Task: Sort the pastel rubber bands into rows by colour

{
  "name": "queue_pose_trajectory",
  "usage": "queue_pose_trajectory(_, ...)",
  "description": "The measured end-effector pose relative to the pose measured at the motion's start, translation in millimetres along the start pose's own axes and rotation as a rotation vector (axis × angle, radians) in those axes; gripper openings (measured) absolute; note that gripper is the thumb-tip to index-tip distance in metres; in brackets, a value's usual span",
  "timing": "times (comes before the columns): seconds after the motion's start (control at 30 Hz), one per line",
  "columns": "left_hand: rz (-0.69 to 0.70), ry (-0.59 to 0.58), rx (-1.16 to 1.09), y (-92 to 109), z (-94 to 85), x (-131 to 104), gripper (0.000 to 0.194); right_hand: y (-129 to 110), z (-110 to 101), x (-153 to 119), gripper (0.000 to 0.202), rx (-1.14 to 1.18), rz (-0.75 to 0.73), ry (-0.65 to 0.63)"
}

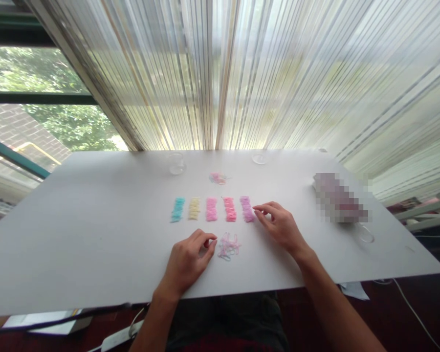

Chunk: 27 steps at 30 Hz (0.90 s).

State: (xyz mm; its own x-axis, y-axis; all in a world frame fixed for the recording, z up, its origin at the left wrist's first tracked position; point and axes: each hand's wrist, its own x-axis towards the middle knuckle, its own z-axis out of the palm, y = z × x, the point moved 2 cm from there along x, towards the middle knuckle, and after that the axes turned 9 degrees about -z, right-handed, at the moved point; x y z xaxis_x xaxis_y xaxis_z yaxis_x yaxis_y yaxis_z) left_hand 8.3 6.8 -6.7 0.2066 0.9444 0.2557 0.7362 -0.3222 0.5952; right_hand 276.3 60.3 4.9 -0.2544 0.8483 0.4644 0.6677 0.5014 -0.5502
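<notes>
Five short columns of small elastic bands lie side by side on the white table point(106, 234): turquoise point(177, 210), yellow point(194, 209), pink point(211, 209), coral point(229, 209) and purple point(247, 209). My right hand point(276, 225) is at the right edge of the purple column, thumb and index fingertips drawn close together. Nearer to me lies a loose tangle of mixed pale bands point(229, 246). Just left of that tangle, my left hand point(190, 256) has its thumb and index finger in a pinch. Whatever either pinch holds is too small to make out.
Behind the columns lies a small mixed heap of bands point(218, 178). A clear round container point(176, 164) and a clear shallow lid or dish point(259, 157) stand toward the curtain point(190, 78). At right is a blurred-out object point(339, 198) with a pale loop point(366, 233).
</notes>
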Motion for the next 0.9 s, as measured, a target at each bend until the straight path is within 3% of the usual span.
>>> queue_pose_trajectory(0.2, -0.013, -0.012, -0.004, 2, -1.0, -1, 0.015, -23, -1, -19, 0.014, 0.025, -0.078, -0.033)
queue_pose_trajectory(0.53, -0.045, -0.088, -0.013, 8, -8.5, -7, 0.021, -64, 26, -42, 0.014, 0.101, -0.141, -0.080)
queue_pose_trajectory(0.67, -0.061, -0.122, 0.024, 12, -13.1, -14, 0.024, -70, 37, -45, 0.013, 0.137, -0.127, -0.073)
queue_pose_trajectory(0.9, -0.060, -0.047, 0.106, 9, -3.7, -19, 0.003, -69, 39, -51, 0.012, 0.176, -0.094, -0.037)
